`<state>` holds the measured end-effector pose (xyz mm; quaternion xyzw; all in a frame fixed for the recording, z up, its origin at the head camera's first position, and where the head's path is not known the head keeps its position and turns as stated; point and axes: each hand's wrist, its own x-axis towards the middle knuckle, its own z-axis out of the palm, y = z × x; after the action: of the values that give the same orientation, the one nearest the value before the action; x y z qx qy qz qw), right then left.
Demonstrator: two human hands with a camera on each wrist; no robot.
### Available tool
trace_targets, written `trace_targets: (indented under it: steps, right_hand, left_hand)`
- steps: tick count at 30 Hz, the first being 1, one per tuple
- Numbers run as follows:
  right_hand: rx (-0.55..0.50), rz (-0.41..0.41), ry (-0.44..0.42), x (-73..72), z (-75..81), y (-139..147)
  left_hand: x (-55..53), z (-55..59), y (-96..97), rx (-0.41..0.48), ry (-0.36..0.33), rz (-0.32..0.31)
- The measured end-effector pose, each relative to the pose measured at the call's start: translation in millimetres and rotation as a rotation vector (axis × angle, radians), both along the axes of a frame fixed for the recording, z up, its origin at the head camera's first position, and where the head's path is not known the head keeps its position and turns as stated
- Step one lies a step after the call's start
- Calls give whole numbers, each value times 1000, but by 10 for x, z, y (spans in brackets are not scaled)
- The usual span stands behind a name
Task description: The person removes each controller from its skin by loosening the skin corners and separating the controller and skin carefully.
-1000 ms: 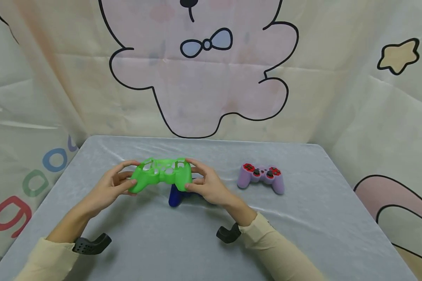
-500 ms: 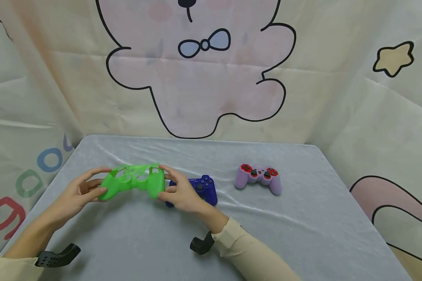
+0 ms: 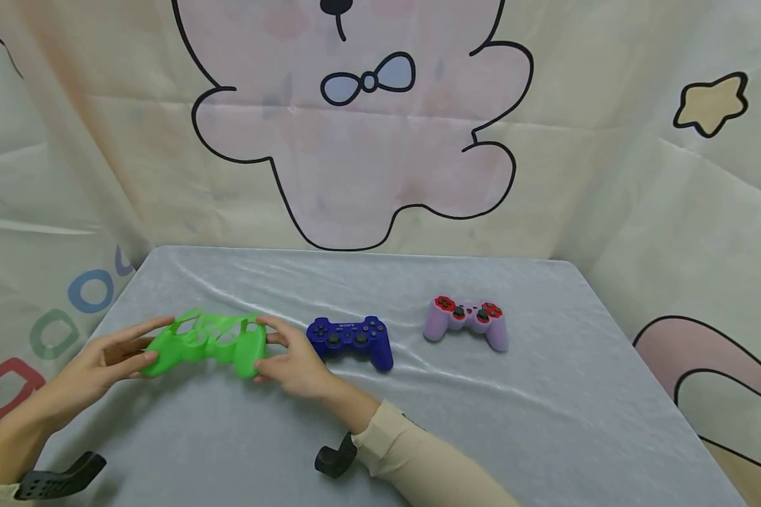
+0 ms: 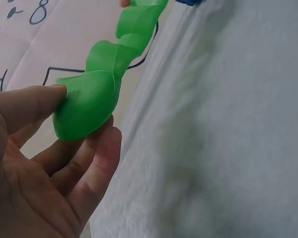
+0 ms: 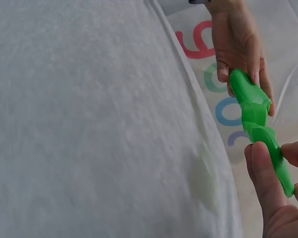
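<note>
A bright green silicone controller cover (image 3: 209,343), hollow with cut-out holes on its face, is held between both hands at the left of the head view. My left hand (image 3: 108,358) pinches its left grip; in the left wrist view the thumb (image 4: 44,99) lies on one side of the green cover (image 4: 87,106) and the fingers on the other. My right hand (image 3: 294,362) pinches the right grip, thumb toward me. The right wrist view shows the cover (image 5: 256,114) stretched between the two hands, above the cloth. A dark blue game controller (image 3: 349,339) lies just right of my right hand.
A lilac game controller (image 3: 466,320) with red button areas lies farther right on the table. Pale grey cloth (image 3: 514,422) covers the table. Printed curtains (image 3: 368,176) hang behind it and at both sides. Each wrist carries a black camera mount (image 3: 336,458).
Both hands have carried the green cover left and a little toward me, away from over the blue controller. The blue controller, partly hidden before, now shows whole. The lilac one stays put.
</note>
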<state>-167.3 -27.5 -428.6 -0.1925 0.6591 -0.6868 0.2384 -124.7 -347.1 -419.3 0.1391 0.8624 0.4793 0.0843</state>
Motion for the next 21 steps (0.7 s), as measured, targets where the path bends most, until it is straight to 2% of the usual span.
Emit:
trace_targets:
  steps: [6,11,21]
  right_hand:
    - [14,12,-27,43,-83,-144]
    - [43,-6,-53,58,-101,-270]
    - [99,-45,-58,48,-131,-382]
  left_hand:
    - [-2,-123,-160,-74,-3,43]
    - [14,-166,-300,-121,-18,63]
    - [-38,-211,-436,-109,-72,28]
